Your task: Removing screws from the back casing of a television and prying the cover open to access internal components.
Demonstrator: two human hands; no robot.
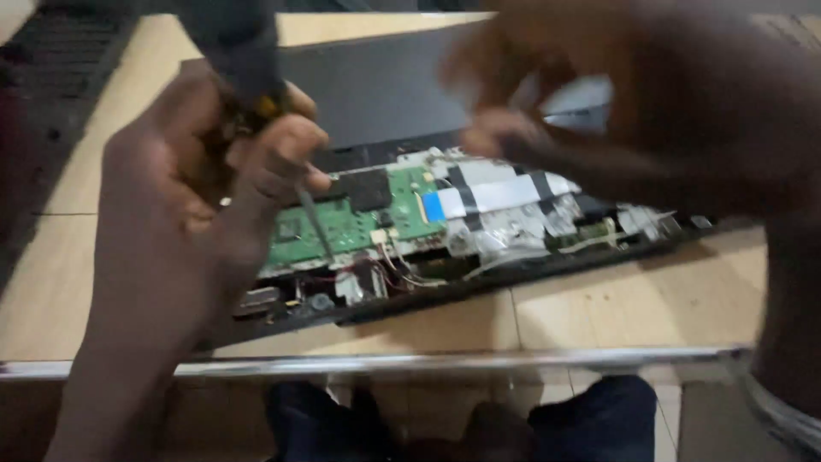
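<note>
Two hands work over the opened laptop (479, 257) lying on the wooden table (633, 308); the left hand (197, 188) is clenched around a screwdriver (282, 128), its tip on the green circuit board (342, 224). Blurred, the right hand (547, 94) hovers with curled fingers, its hold unclear; the board looks thin and fragile, best gripped by the dark casing edge.

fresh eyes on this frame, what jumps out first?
The opened device at centre, its green circuit board bared beside silver-taped ribbon cables. At left, the left hand grips a dark-handled screwdriver with its tip down on the board. The right hand, blurred, hovers over the taped area at upper right.
</note>
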